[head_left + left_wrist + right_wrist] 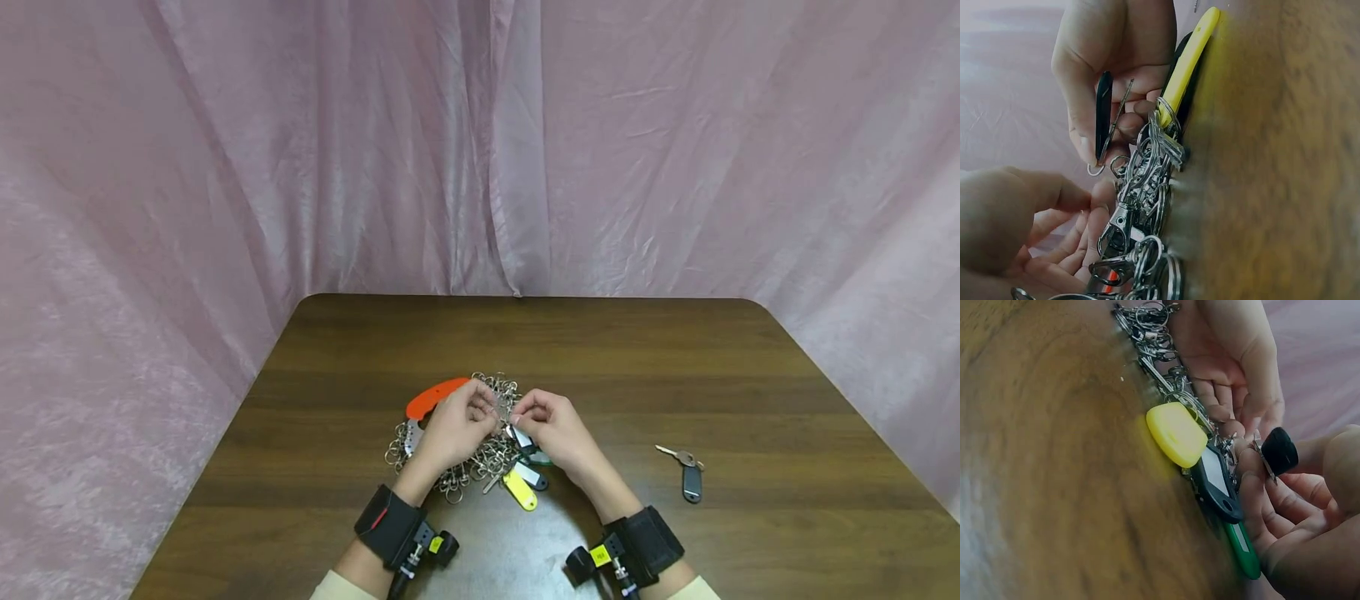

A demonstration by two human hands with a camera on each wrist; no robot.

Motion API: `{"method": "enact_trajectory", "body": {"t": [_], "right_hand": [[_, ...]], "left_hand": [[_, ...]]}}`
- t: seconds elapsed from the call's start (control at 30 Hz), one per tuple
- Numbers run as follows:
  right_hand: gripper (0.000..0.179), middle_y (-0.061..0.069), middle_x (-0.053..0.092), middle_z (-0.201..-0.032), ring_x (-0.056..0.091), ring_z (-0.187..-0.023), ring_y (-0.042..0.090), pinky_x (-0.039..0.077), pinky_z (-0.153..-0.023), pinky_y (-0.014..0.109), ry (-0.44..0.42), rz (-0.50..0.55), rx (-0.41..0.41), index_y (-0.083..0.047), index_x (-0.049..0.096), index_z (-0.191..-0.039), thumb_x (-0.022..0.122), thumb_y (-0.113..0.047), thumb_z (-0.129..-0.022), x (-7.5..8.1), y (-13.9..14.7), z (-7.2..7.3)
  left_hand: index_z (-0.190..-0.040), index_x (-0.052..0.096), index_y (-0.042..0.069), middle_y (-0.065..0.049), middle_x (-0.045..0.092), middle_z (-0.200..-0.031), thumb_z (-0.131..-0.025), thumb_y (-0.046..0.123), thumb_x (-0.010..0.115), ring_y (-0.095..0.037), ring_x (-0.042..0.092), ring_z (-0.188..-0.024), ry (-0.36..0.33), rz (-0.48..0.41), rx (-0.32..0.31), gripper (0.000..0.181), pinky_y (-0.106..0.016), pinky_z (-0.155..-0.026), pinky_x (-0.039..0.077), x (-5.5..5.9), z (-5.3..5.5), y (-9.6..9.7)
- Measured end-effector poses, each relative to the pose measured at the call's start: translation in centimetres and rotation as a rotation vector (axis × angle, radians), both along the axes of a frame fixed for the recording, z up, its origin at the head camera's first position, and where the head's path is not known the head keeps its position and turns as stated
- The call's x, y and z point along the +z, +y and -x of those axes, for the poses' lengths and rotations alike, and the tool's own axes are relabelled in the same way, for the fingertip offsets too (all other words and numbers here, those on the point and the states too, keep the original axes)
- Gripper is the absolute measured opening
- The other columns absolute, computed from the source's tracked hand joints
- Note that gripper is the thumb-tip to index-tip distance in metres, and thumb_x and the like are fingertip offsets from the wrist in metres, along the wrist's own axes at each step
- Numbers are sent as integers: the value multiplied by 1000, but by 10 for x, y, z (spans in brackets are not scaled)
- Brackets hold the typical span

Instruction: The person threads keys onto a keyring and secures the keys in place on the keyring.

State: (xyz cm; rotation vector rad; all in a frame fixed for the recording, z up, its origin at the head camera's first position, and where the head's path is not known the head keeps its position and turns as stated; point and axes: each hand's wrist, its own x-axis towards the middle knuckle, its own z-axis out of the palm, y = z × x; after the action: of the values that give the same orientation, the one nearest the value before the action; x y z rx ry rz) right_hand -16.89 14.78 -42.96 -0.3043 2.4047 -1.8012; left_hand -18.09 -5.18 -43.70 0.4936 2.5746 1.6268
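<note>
Right hand: the right hand [555, 429] pinches a small ring with a black tag [1280, 451] and a key [1120, 115], just above the heap.
Left hand: the left hand [453, 425] has its fingers bent, tips beside the metal rings [491, 458]; whether it grips one, I cannot tell.
Left wrist view only: the held key's blade stands clear of its tag, and a swivel clasp [1121, 222] shows up close.
Right wrist view: a green tag [1244, 550] lies under a dark tag [1215, 472], largely covered from the head.
Head view only: a key with a dark fob [692, 483] lies well apart on the right; an orange handle [437, 398] curves whole beside the left hand.
Labels: white insert on the dark tag; yellow wrist-camera stickers [601, 556], print too small to read.
Yellow tag [520, 491]: at the heap's near edge.
Tabletop [600, 350]: brown wood grain, rounded far corners.
Room: pink curtains [375, 150] behind.
</note>
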Motion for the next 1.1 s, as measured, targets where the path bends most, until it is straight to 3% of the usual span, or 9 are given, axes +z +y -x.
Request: {"method": "enact_trajectory", "body": {"t": [0.13,0.37,0.63,0.9,1.1], "right_hand": [[2,10,70,-82,49,-65,14,42,-60,26,4,-7,24,0,67,-102,66,0,-100,-4,-2,-3],[4,9,65,-79,50,-66,12,43,-61,24,34,-22,45,2,67,-103,67,0,-99,-10,-3,-7],[8,11,67,-82,52,-64,12,44,-60,23,33,6,-7,5,66,-105,67,-1,-100,-14,-3,-7],[3,8,67,-79,51,-62,13,43,-58,23,22,29,-85,1,68,-101,68,2,-98,-16,-4,-6],[5,11,65,-80,50,-64,13,42,-61,24,28,53,-72,2,68,-104,68,-1,-101,-17,0,-1]], "left_hand": [[-127,70,6,-1,69,-92,-104,6,60,-12,70,-78,6,42,7,25,-28,-60,51,-1,-3,-1],[-118,71,2,-1,66,-91,-102,3,61,-10,69,-75,27,80,49,19,-27,-59,54,-3,-5,1],[-107,68,6,4,67,-87,-105,10,63,-8,67,-75,108,94,-20,6,-28,-68,57,-6,-6,5],[-107,70,12,0,70,-113,-102,12,67,-14,70,-99,76,15,-108,5,-32,-89,58,-9,-5,1],[-113,76,15,3,73,-115,-106,17,67,-13,70,-102,123,11,-135,11,-32,-91,57,-11,-1,0]]}}
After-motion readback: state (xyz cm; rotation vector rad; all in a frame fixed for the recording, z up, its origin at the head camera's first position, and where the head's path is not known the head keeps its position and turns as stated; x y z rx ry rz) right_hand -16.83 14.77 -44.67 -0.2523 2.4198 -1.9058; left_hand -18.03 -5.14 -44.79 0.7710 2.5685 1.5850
